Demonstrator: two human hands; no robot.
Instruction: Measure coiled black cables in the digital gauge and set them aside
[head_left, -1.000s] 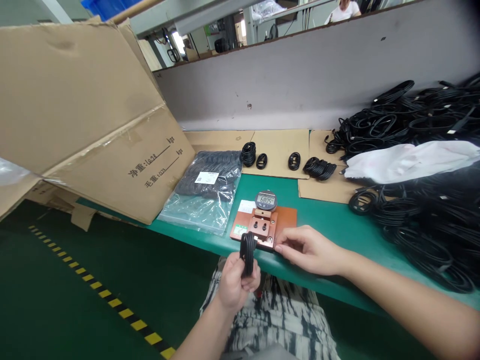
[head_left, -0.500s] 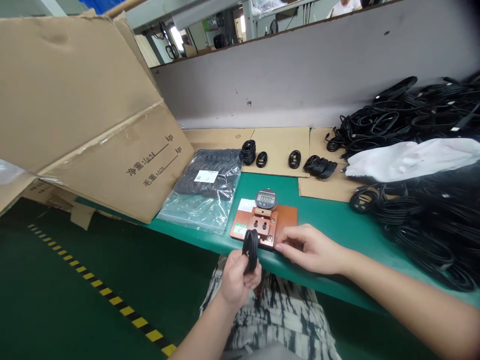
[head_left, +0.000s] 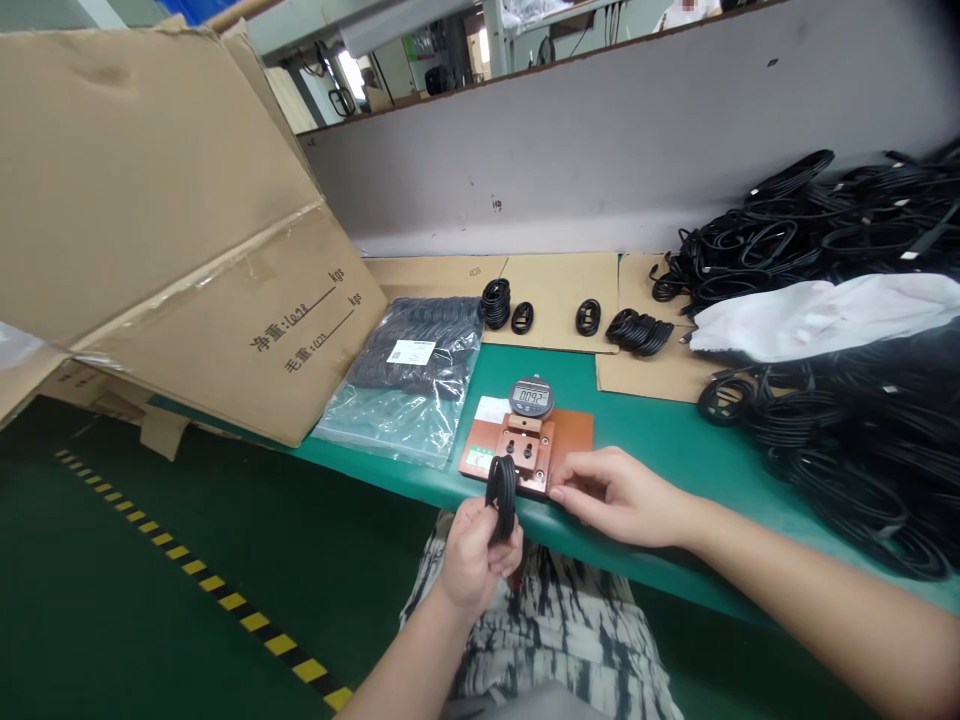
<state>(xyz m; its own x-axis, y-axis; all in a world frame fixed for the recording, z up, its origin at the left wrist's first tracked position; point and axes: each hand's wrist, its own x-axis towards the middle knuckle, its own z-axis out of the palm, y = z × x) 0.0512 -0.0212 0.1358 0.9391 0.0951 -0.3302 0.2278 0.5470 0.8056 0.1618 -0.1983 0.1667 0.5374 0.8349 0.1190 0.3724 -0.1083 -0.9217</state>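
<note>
- Black cable coil (head_left: 502,495): bundled and upright, held in the air just in front of the copper fixture (head_left: 525,455), not resting on it.
- Left hand (head_left: 476,560): your fingers and thumb close round the coil's lower part, pressing it firmly in your palm.
- Right hand (head_left: 619,497): your fingers are half curled, your fingertips (head_left: 562,492) at the fixture's near corner; you cannot tell from this view whether they touch it or pinch anything.
- Digital dial gauge (head_left: 531,398): mounted at the fixture's far end; its display, which showed zeros half a second ago, now seems to read 0092, so the reading has just shifted.
- Orange-brown base plate (head_left: 574,435): under the fixture, on the green workbench (head_left: 660,490).
- Small black cable coils (head_left: 496,303): set apart on cardboard sheets (head_left: 555,300) behind the gauge.
- Clear plastic bag of coils (head_left: 412,370): left of the gauge, with a white label.
- Loose black cables (head_left: 847,440): heaped to your right, beside a white cloth (head_left: 817,318).
- Cardboard carton (head_left: 187,230): open, leaning at your left, printed with weight lines.
</note>
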